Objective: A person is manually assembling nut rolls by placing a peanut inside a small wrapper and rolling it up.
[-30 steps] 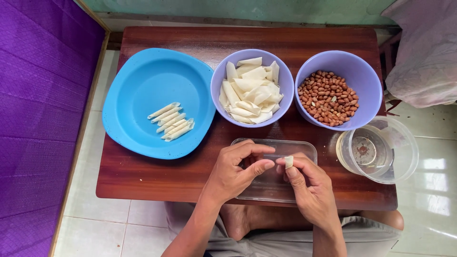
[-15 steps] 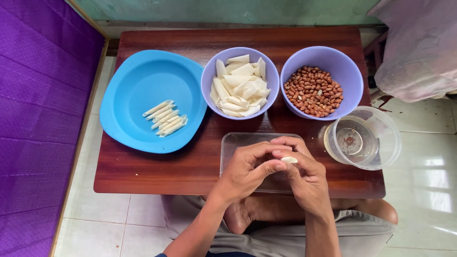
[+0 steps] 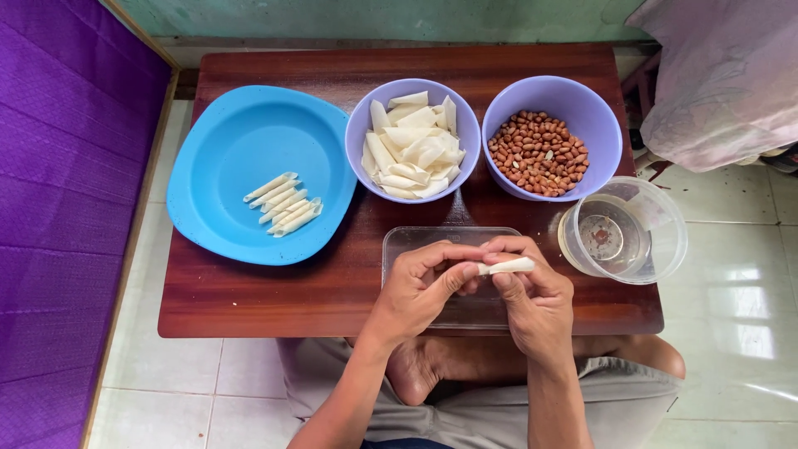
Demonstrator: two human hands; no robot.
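— Rolled white wrapper strip (image 3: pixel 507 266): where is it?

— Pinched between both hands above the clear rectangular plastic tray (image 3: pixel 399 245), at the near edge of the dark brown wooden table (image 3: pixel 249 299).

— From the left, what lies around?

— Round blue plastic plate (image 3: pixel 224 150) with finished white rolls (image 3: pixel 283 204), lilac bowl of flat white wrapper pieces (image 3: pixel 413 140), lilac bowl of red-brown peanuts (image 3: pixel 552 138), clear round plastic container (image 3: pixel 623 230).

— And the hands?

— Left hand (image 3: pixel 420 287) comes in palm down, fingers curled, thumb and forefinger closed on the roll's left end. Right hand (image 3: pixel 532 295) arches beside it, touching, fingertips clamped around the roll's middle.
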